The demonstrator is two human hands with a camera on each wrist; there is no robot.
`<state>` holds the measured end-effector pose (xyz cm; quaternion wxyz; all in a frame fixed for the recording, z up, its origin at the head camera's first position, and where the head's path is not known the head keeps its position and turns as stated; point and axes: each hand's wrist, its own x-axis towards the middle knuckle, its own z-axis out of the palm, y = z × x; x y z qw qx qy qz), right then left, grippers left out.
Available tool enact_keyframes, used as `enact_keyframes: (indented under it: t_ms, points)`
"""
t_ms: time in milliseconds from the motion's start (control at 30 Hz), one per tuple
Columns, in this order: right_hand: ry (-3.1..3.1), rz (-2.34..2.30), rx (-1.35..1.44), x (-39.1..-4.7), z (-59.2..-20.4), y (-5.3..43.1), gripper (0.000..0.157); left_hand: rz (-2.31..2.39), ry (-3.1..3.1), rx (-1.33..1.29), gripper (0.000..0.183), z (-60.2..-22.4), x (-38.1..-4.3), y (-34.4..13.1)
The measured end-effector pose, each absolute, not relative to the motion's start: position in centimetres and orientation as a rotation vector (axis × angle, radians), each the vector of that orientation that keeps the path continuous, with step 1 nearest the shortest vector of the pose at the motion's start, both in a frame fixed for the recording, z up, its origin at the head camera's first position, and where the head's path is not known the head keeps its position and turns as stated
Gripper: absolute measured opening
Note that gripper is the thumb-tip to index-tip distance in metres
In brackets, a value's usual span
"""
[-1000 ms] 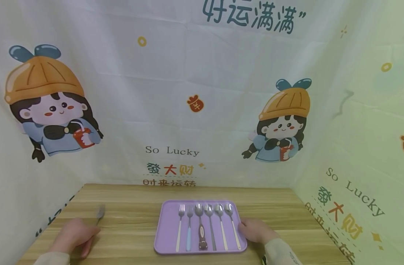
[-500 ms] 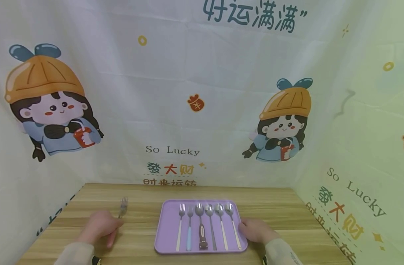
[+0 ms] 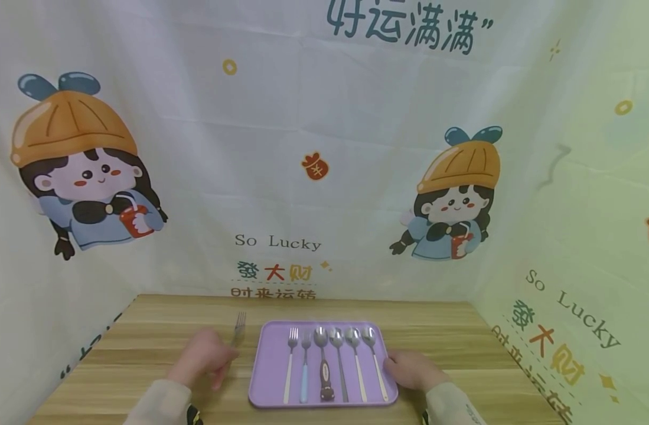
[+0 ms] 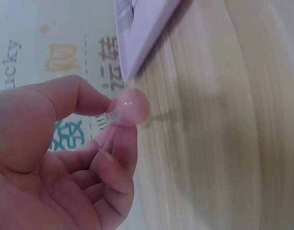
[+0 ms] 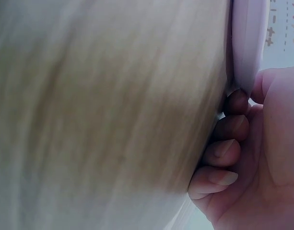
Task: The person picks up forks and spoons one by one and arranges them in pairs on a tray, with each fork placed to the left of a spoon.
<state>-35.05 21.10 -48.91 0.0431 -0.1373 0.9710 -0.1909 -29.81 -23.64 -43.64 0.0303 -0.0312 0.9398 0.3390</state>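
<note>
My left hand (image 3: 204,355) pinches a fork (image 3: 240,324) between thumb and fingers, left of the purple tray (image 3: 267,378). Its metal tines point away from me, above the table. In the left wrist view the rounded pink end of the fork's handle (image 4: 133,107) sticks out from the pinch. At the tray's right edge, my right hand (image 3: 413,369) grips the rim, with the thumb on top and curled fingers below. A white-handled fork (image 3: 289,369), a blue-handled fork (image 3: 304,378), a brown bear-handled spoon (image 3: 324,369) and several other spoons (image 3: 353,337) lie side by side on the tray.
The tray rests on a wood-grain table (image 3: 441,330). A printed cloth (image 3: 356,236) hangs behind the table and along both sides. Bare tray surface shows left of the white-handled fork.
My left hand has moved right across the table with the fork, coming close to the tray's left side. The right hand and the tray have stayed in place.
</note>
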Motion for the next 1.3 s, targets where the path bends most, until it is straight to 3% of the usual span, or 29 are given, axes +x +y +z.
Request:
enact_keyframes:
  t_ms: [133,267,400,900,1167,1300]
  points:
    - [2.969,-0.576,-0.450,-36.6,-50.9,22.0,0.054,1.123,2.870,-0.118,0.030,-43.9,-29.9,-22.2]
    - [2.974,-0.596,-0.476,-37.9,-52.5,22.8,0.061,1.150,2.864,-0.111,0.031,-44.1,-30.0,-20.8]
    - [2.973,-0.589,-0.481,-38.4,-53.1,23.0,0.058,1.193,2.854,-0.072,0.030,-44.1,-30.0,-19.5]
    - [2.975,-0.536,-0.450,-37.8,-52.4,22.4,0.055,1.141,2.873,-0.117,0.018,-45.1,-30.5,-16.0]
    - [2.943,-0.605,-0.396,-35.4,-49.0,21.2,0.050,1.070,2.925,-0.123,0.016,-45.4,-30.5,-15.2]
    - [2.960,-0.579,-0.428,-36.3,-50.3,21.7,0.054,1.044,2.943,-0.135,0.019,-45.6,-30.4,-14.9]
